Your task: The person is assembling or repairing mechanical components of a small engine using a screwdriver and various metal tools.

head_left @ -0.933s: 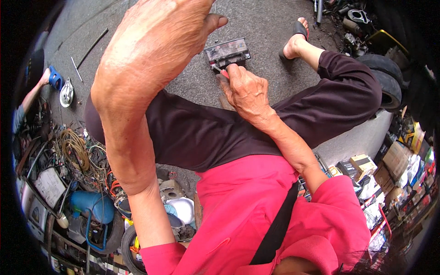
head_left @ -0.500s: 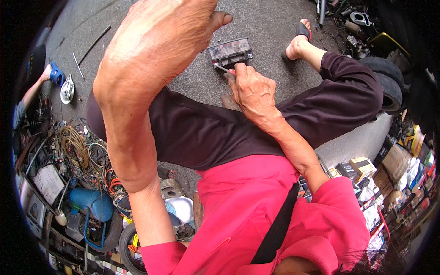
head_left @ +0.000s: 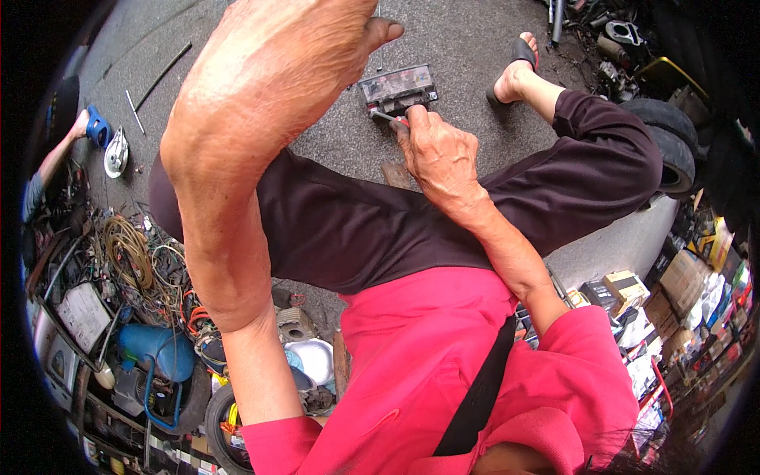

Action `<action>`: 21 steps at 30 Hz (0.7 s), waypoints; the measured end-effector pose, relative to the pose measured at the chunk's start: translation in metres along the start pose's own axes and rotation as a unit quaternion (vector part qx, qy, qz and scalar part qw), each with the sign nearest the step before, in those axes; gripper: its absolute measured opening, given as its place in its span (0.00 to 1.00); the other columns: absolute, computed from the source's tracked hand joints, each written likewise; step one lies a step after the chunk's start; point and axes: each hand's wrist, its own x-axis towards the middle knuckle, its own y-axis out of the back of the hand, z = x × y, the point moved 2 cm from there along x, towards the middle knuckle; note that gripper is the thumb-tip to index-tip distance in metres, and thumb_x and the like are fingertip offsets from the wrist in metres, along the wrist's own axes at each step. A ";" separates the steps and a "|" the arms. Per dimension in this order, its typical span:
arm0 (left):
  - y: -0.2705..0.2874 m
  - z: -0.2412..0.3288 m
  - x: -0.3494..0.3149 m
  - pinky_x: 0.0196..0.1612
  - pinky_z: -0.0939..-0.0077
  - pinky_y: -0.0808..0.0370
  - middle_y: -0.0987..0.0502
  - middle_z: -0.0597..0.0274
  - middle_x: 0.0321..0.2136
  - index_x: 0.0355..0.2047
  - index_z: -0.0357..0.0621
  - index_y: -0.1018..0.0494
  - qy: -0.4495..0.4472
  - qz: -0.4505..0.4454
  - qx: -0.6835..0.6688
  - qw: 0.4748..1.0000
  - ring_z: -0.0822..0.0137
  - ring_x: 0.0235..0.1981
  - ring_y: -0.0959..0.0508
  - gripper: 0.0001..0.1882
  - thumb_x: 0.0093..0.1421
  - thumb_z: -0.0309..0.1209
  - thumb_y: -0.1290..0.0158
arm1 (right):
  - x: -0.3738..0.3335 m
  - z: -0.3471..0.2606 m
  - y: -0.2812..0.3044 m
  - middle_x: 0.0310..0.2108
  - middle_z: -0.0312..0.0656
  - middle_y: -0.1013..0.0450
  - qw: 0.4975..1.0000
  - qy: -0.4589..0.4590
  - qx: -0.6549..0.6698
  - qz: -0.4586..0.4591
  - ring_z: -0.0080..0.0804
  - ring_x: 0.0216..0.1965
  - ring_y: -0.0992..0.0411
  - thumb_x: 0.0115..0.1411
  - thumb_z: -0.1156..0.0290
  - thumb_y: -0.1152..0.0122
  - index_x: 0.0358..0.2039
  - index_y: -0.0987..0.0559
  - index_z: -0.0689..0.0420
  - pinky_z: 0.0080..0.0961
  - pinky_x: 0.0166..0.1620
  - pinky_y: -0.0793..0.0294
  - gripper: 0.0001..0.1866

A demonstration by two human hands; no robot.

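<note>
Head view: gripping a red-handled tool (head_left: 403,122) in the right hand (head_left: 443,148), curling the fingers closed around the handle, leaving only a little red showing and pointing the slim metal shaft (head_left: 384,116) up and left. Angling it so, apparently, for meeting the near left corner of a dark box (head_left: 408,79); seeming to touch there, but showing too small for confirming contact. Seeing that box sitting on the asphalt ground (head_left: 467,55), just beyond the gripping fingertips and well in from the ground's right edge with its tyres (head_left: 673,150); presumably lying ahead of the dark trousers (head_left: 356,222) for easy reach and firm support. Noticing a flat brown piece (head_left: 395,176) between the right hand and the trousers. Holding the left hand (head_left: 277,71) close to the lens, showing its back and thumb but cropping the fingers at the upper edge; being unable to tell its openness or any hold.
</note>
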 end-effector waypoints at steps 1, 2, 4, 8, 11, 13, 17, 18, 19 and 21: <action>0.001 0.002 0.001 0.28 0.65 0.32 0.32 0.52 0.19 0.30 0.36 0.33 0.012 -0.012 0.001 1.000 0.55 0.23 0.29 0.11 0.55 0.33 0.49 | 0.001 0.002 -0.001 0.27 0.43 0.35 1.000 0.003 -0.020 -0.009 0.39 0.30 0.30 0.46 0.72 0.41 0.33 0.33 0.57 0.33 0.28 0.30 0.13; 0.001 0.004 0.002 0.28 0.65 0.32 0.32 0.52 0.19 0.30 0.36 0.33 0.011 -0.012 0.000 1.000 0.55 0.23 0.29 0.11 0.55 0.33 0.49 | 0.001 0.005 -0.004 0.27 0.43 0.35 1.000 0.002 -0.021 -0.008 0.39 0.30 0.30 0.46 0.72 0.41 0.33 0.33 0.57 0.33 0.28 0.30 0.13; 0.002 0.006 0.003 0.28 0.65 0.31 0.31 0.51 0.19 0.30 0.36 0.33 0.011 -0.011 -0.012 1.000 0.54 0.24 0.28 0.11 0.55 0.33 0.49 | 0.003 0.006 -0.004 0.26 0.43 0.33 0.993 0.074 -0.028 0.083 0.39 0.28 0.29 0.49 0.68 0.40 0.34 0.33 0.57 0.33 0.26 0.30 0.14; 0.004 0.006 0.004 0.29 0.65 0.31 0.31 0.51 0.20 0.30 0.36 0.33 0.033 -0.048 -0.011 0.998 0.54 0.24 0.28 0.12 0.55 0.33 0.49 | 0.004 0.001 0.001 0.24 0.43 0.33 0.989 0.103 0.014 0.106 0.39 0.25 0.29 0.51 0.66 0.40 0.34 0.34 0.57 0.32 0.25 0.30 0.15; 0.000 0.004 0.004 0.29 0.65 0.31 0.31 0.51 0.20 0.31 0.36 0.33 0.032 -0.040 -0.013 0.999 0.54 0.24 0.28 0.11 0.55 0.33 0.50 | 0.002 -0.001 0.004 0.23 0.43 0.35 0.998 0.042 -0.003 0.051 0.39 0.25 0.30 0.51 0.67 0.41 0.34 0.34 0.58 0.32 0.26 0.30 0.14; -0.005 0.001 0.003 0.28 0.65 0.31 0.31 0.51 0.20 0.31 0.36 0.33 -0.002 0.015 -0.003 1.000 0.55 0.24 0.28 0.11 0.55 0.33 0.49 | 0.002 0.004 -0.001 0.22 0.43 0.35 0.999 -0.028 -0.031 -0.031 0.40 0.24 0.31 0.51 0.69 0.41 0.34 0.34 0.58 0.32 0.26 0.30 0.13; 0.001 0.003 -0.001 0.28 0.65 0.31 0.31 0.52 0.20 0.31 0.36 0.33 -0.001 0.014 -0.023 1.000 0.55 0.23 0.28 0.11 0.55 0.33 0.49 | 0.004 0.003 -0.002 0.22 0.43 0.35 0.995 0.071 -0.008 0.076 0.39 0.25 0.30 0.52 0.69 0.42 0.32 0.33 0.58 0.32 0.26 0.30 0.11; 0.003 0.004 -0.003 0.28 0.65 0.31 0.31 0.52 0.20 0.31 0.36 0.33 0.004 0.015 -0.016 1.000 0.55 0.23 0.28 0.11 0.55 0.33 0.49 | 0.005 0.002 -0.002 0.22 0.43 0.35 0.992 0.090 0.008 0.091 0.39 0.24 0.30 0.53 0.69 0.43 0.31 0.33 0.58 0.32 0.25 0.30 0.10; 0.001 0.005 -0.001 0.28 0.65 0.31 0.31 0.52 0.20 0.32 0.36 0.33 0.003 0.017 -0.013 1.000 0.55 0.23 0.28 0.11 0.55 0.33 0.49 | 0.005 0.003 0.000 0.22 0.43 0.36 0.988 0.104 0.019 0.108 0.38 0.24 0.30 0.54 0.69 0.44 0.29 0.33 0.58 0.32 0.25 0.31 0.09; -0.003 -0.004 0.003 0.28 0.65 0.31 0.31 0.52 0.20 0.32 0.36 0.33 -0.006 0.003 -0.040 0.999 0.55 0.23 0.29 0.11 0.55 0.33 0.48 | 0.006 0.004 0.001 0.23 0.44 0.36 0.989 0.098 0.015 0.107 0.39 0.25 0.30 0.53 0.70 0.44 0.30 0.33 0.58 0.32 0.26 0.30 0.09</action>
